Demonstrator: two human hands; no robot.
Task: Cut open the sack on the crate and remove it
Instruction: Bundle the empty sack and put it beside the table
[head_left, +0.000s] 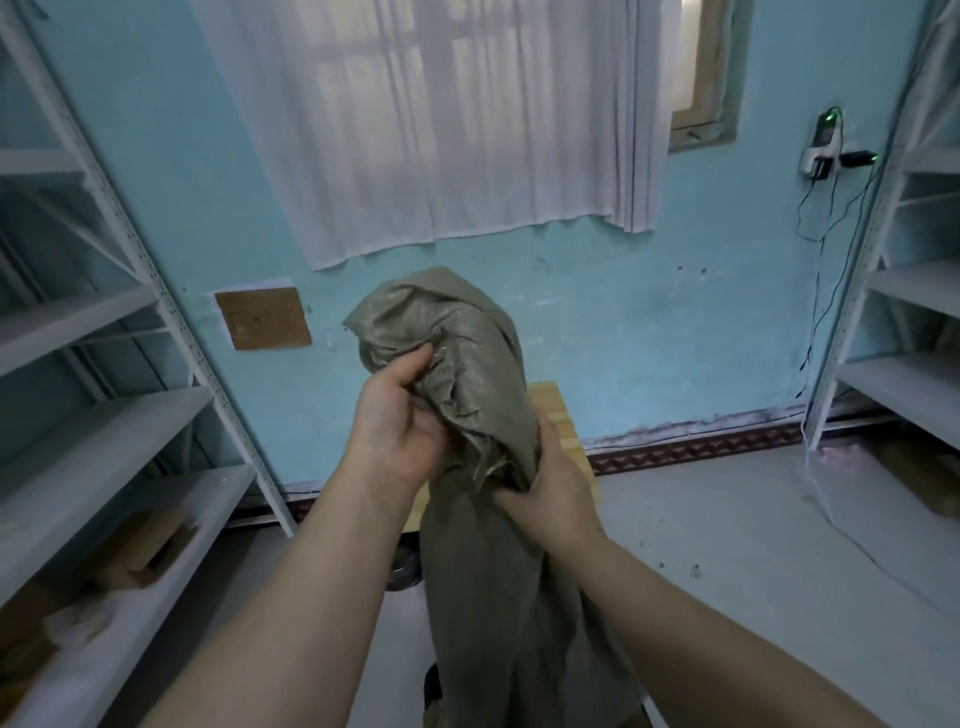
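The person holds the grey-green sack (470, 343) up in front of them, in the middle of the room, with both hands. The left hand (400, 415) has its fingers and thumb curled into a bunch of the cloth near the crumpled top. The right hand (553, 491), just lower and to the right, grips a gathered fold with its fingers closed round it. The rest of the sack hangs down limp between the forearms. Just behind it, against the far blue wall, stands the pale wooden crate (558, 415), mostly hidden. Grey shelves (104, 421) line the left side, and a white curtain (441, 130) hangs on the far wall.
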